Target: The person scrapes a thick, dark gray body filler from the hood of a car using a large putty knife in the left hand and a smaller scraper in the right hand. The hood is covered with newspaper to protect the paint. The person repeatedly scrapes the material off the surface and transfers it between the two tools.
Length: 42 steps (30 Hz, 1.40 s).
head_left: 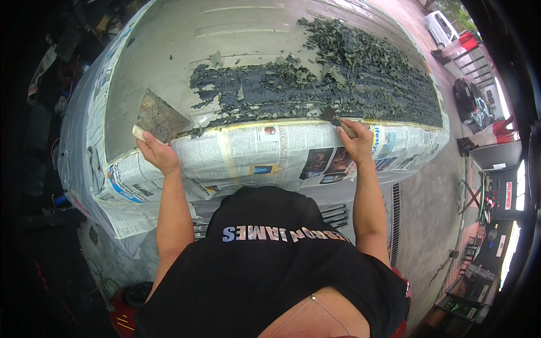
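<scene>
"Left hand (159,155) pinching the broad, grey-stained square plate (162,117) at the pale ribbed panel's (149,70) front edge!"
"Right hand (358,142) grips the small dark-bladed scraper (330,114) beside crinkled black coating (372,73): scraping, I'd judge; next push wants a low blade."

Large pale block capitals (255,233) arch across the wearer's black cloth T-shirt (265,276). Grey-and-white newspaper sheets (293,141) carry columns of small type — too fine to read — while a blue printed newspaper panel (378,141) on the right bears a larger pale word. Far right, an upright red rectangular sign (509,196) shows capital letters running sideways.
</scene>
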{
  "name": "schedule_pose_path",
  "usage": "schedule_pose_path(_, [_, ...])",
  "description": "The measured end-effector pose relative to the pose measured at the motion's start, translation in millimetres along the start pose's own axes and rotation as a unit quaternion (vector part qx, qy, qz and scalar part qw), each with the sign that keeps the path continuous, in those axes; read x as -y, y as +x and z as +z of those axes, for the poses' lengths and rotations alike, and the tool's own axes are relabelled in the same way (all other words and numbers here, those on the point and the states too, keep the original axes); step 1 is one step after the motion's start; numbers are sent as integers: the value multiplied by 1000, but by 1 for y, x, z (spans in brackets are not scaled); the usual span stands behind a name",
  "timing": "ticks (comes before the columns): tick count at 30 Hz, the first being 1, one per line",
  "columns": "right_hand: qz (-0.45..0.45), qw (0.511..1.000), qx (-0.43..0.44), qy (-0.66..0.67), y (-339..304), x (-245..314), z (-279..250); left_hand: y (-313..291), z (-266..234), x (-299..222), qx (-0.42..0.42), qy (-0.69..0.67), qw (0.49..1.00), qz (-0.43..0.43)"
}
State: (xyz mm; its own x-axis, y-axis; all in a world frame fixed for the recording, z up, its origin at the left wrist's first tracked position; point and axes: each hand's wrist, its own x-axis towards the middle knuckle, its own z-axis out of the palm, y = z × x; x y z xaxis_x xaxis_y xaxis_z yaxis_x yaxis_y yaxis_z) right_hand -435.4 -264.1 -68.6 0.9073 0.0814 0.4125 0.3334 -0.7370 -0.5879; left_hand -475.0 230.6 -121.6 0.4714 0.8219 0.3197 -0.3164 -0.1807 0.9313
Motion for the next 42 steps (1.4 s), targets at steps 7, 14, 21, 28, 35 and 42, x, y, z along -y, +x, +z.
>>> schedule_pose_path(7, [-38,999,2,25,2,1,12,2,-4,7,6,-4,1000,9])
schedule_pose_path(14, [-53,997,24,45,9,22,28,1,-1,2,-6,-1,1000,6])
schedule_pose_path(21, [-69,996,28,42,8,47,44,0,-1,3,-8,7,1000,11])
schedule_pose_path(28, [-43,995,68,58,12,67,60,0,0,2,-6,14,1000,21])
schedule_pose_path(35, [70,989,-31,124,35,62,40,0,0,1,-25,19,1000,3])
schedule_pose_path(42, [233,952,36,197,14,13,-10,-1,-2,1,-12,-3,1000,-3])
